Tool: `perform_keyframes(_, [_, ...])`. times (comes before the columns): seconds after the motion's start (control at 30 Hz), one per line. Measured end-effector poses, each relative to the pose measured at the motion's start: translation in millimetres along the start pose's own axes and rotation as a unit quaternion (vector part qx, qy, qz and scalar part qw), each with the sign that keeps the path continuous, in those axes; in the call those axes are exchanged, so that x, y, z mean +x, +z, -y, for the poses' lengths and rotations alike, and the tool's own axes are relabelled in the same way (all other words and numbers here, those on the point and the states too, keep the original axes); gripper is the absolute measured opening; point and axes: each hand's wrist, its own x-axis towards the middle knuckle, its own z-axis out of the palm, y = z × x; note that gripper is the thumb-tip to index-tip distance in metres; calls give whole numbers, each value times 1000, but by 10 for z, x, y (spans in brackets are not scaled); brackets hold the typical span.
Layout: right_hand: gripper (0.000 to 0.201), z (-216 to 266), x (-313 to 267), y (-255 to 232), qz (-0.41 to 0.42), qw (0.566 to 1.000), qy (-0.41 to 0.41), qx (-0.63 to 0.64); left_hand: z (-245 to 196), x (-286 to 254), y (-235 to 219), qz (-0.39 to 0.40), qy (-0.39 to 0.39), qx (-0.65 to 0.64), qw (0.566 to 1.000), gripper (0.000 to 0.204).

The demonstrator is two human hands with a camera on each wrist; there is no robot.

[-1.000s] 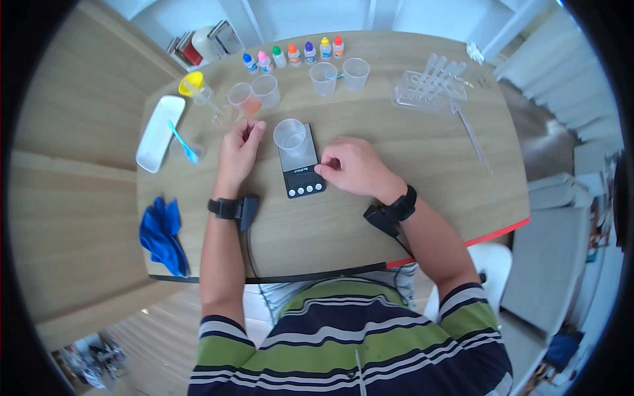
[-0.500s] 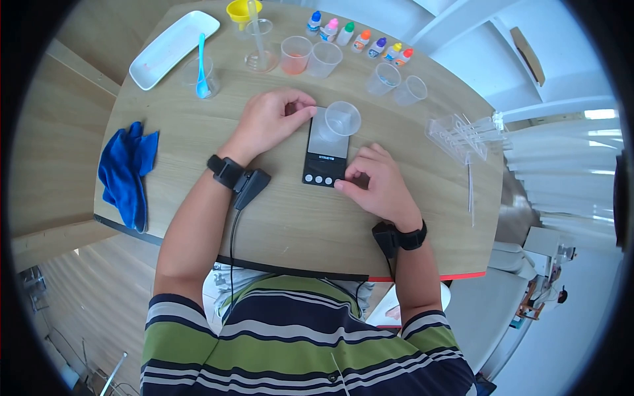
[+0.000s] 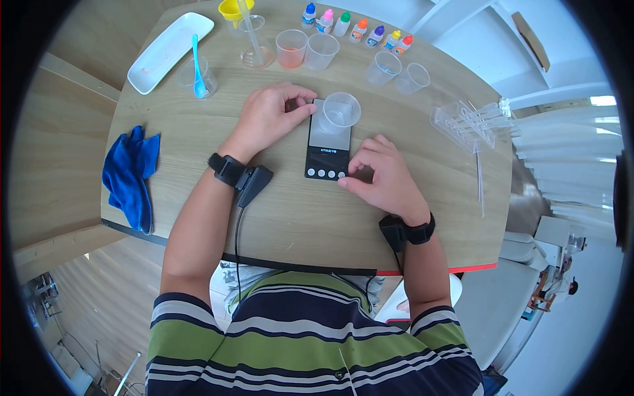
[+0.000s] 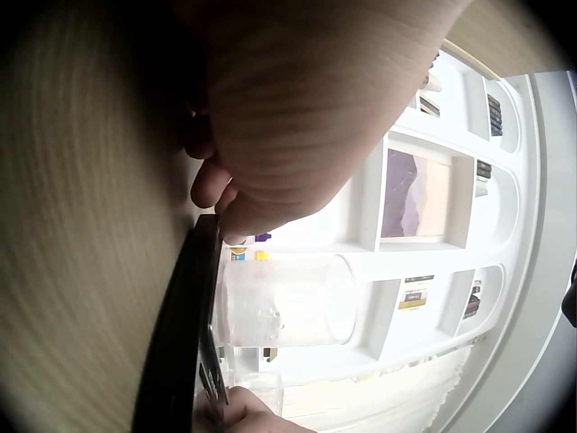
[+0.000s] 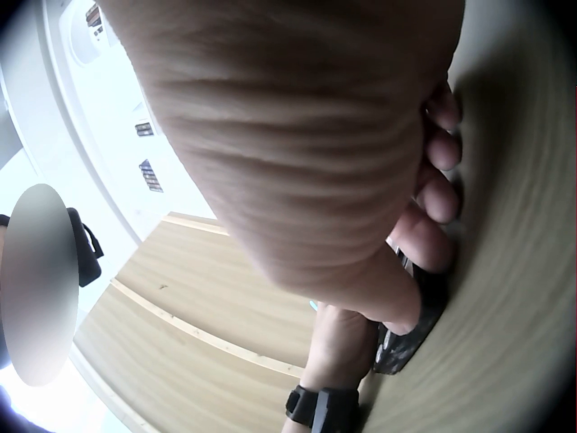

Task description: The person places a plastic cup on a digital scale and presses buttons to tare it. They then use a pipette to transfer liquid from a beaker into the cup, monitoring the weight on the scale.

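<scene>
A small black digital scale (image 3: 328,157) lies on the table, a clear plastic cup (image 3: 341,111) standing on its silver plate. My left hand (image 3: 269,117) pinches the scale's far left corner between thumb and index finger. At the near right corner, beside the last button, my right hand (image 3: 386,175) has its thumb and index finger on the scale's edge. The left wrist view shows the cup (image 4: 288,302) upright, with the left thumb tip on the scale's corner. In the right wrist view the palm hides most of the scale (image 5: 406,343).
Further back are a cup of orange liquid (image 3: 291,56), other clear cups (image 3: 413,79), several dropper bottles (image 3: 358,30) and a yellow funnel (image 3: 236,9). A white tray (image 3: 148,74), a blue spoon (image 3: 199,82) and a blue cloth (image 3: 130,178) lie left; a test-tube rack (image 3: 456,129) stands right.
The left hand has come over to the scale's far left corner. My right hand has slid from beside the display down to the near right corner. The head view has turned.
</scene>
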Motion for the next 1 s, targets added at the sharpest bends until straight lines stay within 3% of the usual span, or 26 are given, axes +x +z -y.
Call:
perform_keyframes(0.37, [18,-25,-2,29,-10,1000,2,4,11,2,-43,36,-8,-28,999,33])
perform_keyframes(1.0, [23,-20,11,69,-26,999,22,0,13,7,-19,34,6,-28,999,31])
